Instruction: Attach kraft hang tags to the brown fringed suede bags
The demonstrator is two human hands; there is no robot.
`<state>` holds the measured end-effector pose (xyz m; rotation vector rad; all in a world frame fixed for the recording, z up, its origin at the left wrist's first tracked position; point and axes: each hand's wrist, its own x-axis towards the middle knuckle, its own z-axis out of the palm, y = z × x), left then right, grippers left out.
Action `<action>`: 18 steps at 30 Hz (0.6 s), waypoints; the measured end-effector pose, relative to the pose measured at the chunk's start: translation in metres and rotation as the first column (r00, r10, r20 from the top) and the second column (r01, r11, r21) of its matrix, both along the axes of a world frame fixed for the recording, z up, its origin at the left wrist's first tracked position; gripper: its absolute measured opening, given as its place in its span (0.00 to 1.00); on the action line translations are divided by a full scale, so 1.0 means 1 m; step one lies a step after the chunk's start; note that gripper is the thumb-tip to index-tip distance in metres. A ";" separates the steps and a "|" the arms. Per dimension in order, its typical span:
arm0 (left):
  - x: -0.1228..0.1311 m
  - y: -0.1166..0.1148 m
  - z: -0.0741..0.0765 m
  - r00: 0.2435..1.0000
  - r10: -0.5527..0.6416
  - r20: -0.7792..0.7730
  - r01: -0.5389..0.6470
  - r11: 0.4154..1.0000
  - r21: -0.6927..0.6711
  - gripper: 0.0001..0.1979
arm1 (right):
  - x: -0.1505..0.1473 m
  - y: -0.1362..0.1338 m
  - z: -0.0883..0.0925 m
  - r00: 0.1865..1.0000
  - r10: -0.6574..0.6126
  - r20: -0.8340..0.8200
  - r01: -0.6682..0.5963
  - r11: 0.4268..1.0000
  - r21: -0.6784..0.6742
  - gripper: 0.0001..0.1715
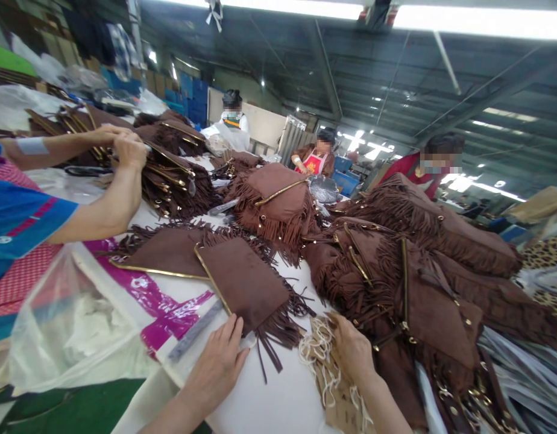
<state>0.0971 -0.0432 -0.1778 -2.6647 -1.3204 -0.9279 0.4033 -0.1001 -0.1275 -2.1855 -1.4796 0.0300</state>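
My left hand [220, 352] lies palm down at the near edge of a brown fringed pouch [245, 280] with a gold zipper, fingers stretched out and touching its lower corner. Under that pouch lies another brown fringed pouch [165, 250]. My right hand [353, 349] is closed at a bundle of brown cardboard hang tags [339, 401] with white strings [317, 346]; its fingertips are partly hidden among them. Just right of it are heaped brown fringed bags [434, 301] with gold zippers and clasps.
At the left, a co-worker's hands [129, 150] are at a stack of zippered brown pouches [170, 181]. Clear plastic bags [79, 319] hang at the table's left edge. More fringed bags [278, 199] are piled mid-table. Several people work farther back.
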 end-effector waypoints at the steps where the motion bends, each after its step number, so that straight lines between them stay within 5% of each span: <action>1: 0.000 0.000 0.000 1.000 -0.002 0.008 0.001 1.000 0.003 0.22 | 0.002 0.000 0.004 0.998 -0.037 -0.056 0.039 0.999 0.038 0.14; 6: 0.001 -0.001 -0.002 0.999 -0.007 0.034 0.007 1.000 -0.007 0.22 | 0.009 -0.007 0.026 0.901 -0.144 -0.408 0.255 0.939 0.230 0.17; 12: -0.004 0.003 0.002 0.991 -0.002 0.134 -0.001 1.000 0.023 0.19 | -0.014 -0.023 0.052 0.622 -0.086 -0.779 0.452 0.851 0.268 0.20; 15: -0.001 0.001 0.021 0.974 -0.034 0.225 0.043 0.998 -0.036 0.16 | -0.035 -0.026 0.063 0.511 -0.013 -0.859 0.453 0.854 0.257 0.17; 18: 0.011 -0.009 0.051 0.898 -0.103 0.428 0.218 0.949 -0.229 0.14 | -0.060 -0.025 0.070 0.388 0.048 -0.920 0.450 0.862 0.234 0.17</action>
